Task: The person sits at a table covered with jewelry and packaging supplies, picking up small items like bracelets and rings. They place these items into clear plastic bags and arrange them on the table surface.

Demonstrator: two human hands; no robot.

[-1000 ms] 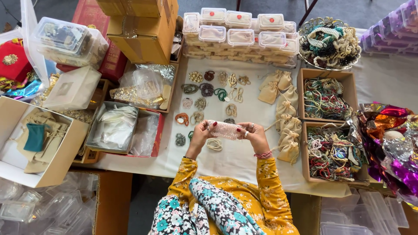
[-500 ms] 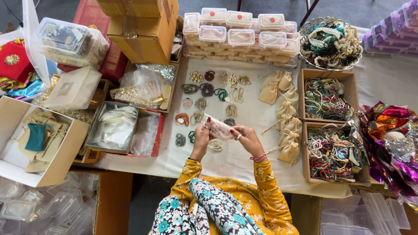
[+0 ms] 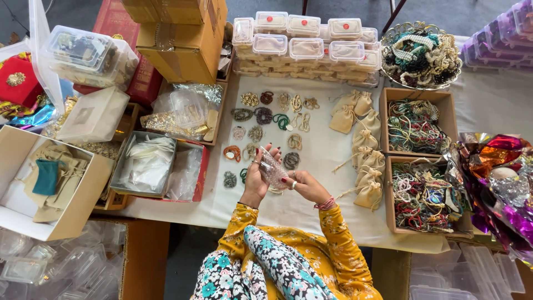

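A small clear plastic pouch (image 3: 273, 166) with pale pink beads inside is held upright between both hands above the white table cover. My left hand (image 3: 256, 176) grips its left side with the fingers raised. My right hand (image 3: 302, 186) pinches its lower right corner. Coiled bead bracelets (image 3: 265, 115) lie in rows on the cloth just beyond the hands. Small beige drawstring bags (image 3: 363, 145) lie to the right of them.
Two cardboard trays of mixed bracelets (image 3: 413, 126) stand at the right, beside shiny foil wrap (image 3: 494, 178). Stacked clear lidded boxes (image 3: 305, 47) line the back. Cardboard boxes (image 3: 183, 33), a tray of plastic bags (image 3: 145, 161) and a box of pouches (image 3: 47, 178) fill the left.
The pouch has turned from lying flat between the hands to standing upright. My right hand has dropped lower and closer in, and both hands have shifted slightly left.
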